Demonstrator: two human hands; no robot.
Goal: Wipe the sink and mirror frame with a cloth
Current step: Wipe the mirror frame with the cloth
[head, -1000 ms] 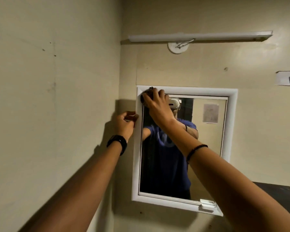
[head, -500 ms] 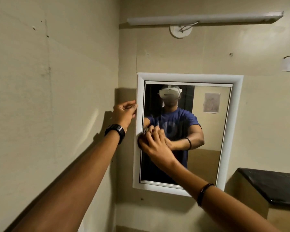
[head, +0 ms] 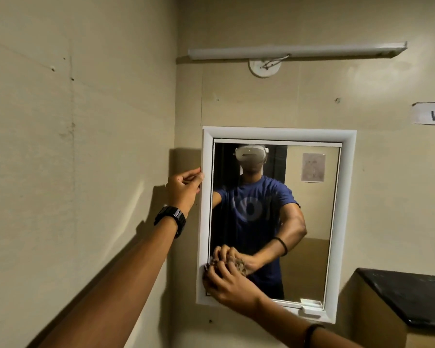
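Note:
A mirror with a white frame [head: 279,133] hangs on the beige wall in the room's corner. My left hand [head: 183,188] pinches the outer edge of the frame's left side, near its upper part. My right hand [head: 227,285] presses a dark, crumpled cloth [head: 208,268] against the lower left of the frame, close to the bottom corner. The cloth is mostly hidden under my fingers; its reflection shows in the glass. No sink is in view.
A tube light [head: 296,52] is mounted above the mirror. A black-topped counter [head: 407,295] stands at the lower right. A paper label [head: 431,113] is stuck to the wall at the right. The side wall [head: 73,146] runs close on the left.
My right hand with the cloth has slid down the frame's left side, from the top corner through the middle to near the bottom corner. My left hand has stayed on the frame's edge.

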